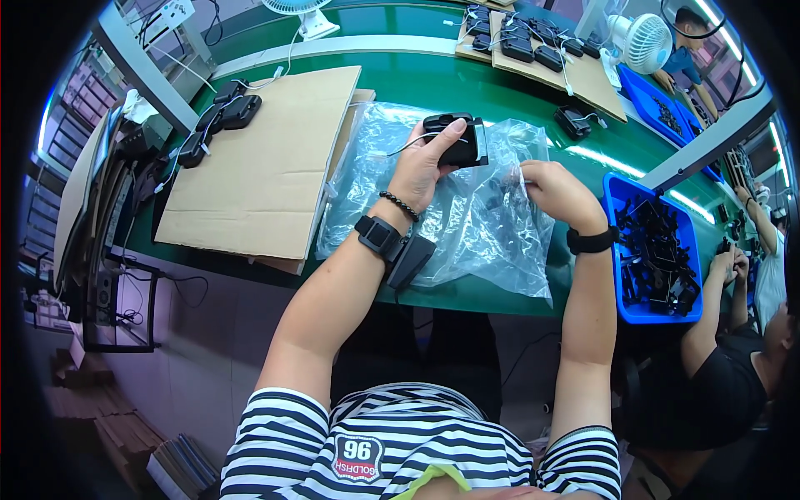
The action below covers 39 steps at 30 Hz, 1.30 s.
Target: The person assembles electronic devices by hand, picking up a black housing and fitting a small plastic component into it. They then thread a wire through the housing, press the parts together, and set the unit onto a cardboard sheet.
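My left hand (427,160) is closed around a black plastic device (463,152) with a thin white cable, held above a clear plastic bag (475,237). The bag lies crumpled and spread on the green table in front of me. At its right part, my right hand (560,193) has its fingers pinched together on the film near the bag's edge. The fingertips are partly hidden, so anything small between them does not show.
A stack of cardboard sheets (258,167) lies on the left, with black devices (242,112) at its far corner. A blue bin (615,250) of black parts stands right. One cabled device (573,122) sits beyond. Fans (640,43) stand farther back; a co-worker (708,367) sits right.
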Available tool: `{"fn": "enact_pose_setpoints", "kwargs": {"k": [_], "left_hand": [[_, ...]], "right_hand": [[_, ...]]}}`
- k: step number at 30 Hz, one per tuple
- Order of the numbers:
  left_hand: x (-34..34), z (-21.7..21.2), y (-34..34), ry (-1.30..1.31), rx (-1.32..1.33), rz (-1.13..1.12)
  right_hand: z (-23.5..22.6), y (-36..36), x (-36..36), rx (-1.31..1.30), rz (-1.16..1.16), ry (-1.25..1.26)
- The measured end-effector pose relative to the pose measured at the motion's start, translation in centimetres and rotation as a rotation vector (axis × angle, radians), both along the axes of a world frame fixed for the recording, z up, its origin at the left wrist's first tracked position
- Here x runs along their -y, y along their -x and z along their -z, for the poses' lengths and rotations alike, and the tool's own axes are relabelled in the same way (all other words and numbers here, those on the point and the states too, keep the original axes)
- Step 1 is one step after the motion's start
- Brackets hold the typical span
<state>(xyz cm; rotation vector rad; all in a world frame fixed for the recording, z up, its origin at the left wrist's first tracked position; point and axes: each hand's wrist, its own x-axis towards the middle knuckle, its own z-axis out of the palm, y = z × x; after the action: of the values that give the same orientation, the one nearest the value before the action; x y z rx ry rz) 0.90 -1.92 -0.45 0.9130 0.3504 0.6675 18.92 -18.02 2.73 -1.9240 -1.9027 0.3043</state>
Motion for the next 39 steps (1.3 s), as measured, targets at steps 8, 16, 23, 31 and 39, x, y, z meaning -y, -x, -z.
{"fn": "enact_pose_setpoints", "kwargs": {"k": [8,16,23,31,39], "left_hand": [[-0.1,0.3,-0.1,-0.019,-0.020,0.007],[0.3,-0.3,0.1,-0.051,-0.034,-0.003],[0.9,-0.6,0.1,-0.162,-0.011,-0.035],[0.5,-0.1,-0.1,-0.551,-0.076,-0.119],[0.3,0.8,-0.6,-0.752,-0.105,-0.155]], "right_hand": [[-1.4,-0.7,0.6,-0.086,0.054,0.118],[-2.8,-1.1,1.3,-0.307,0.188,0.004],[-3.4,-0.8,1.4,-0.507,0.293,-0.071],[-4.5,1.4,-0.5,-0.390,0.101,-0.350],[-5.8,4.0,-3.2,-0.168,-0.021,-0.370]]}}
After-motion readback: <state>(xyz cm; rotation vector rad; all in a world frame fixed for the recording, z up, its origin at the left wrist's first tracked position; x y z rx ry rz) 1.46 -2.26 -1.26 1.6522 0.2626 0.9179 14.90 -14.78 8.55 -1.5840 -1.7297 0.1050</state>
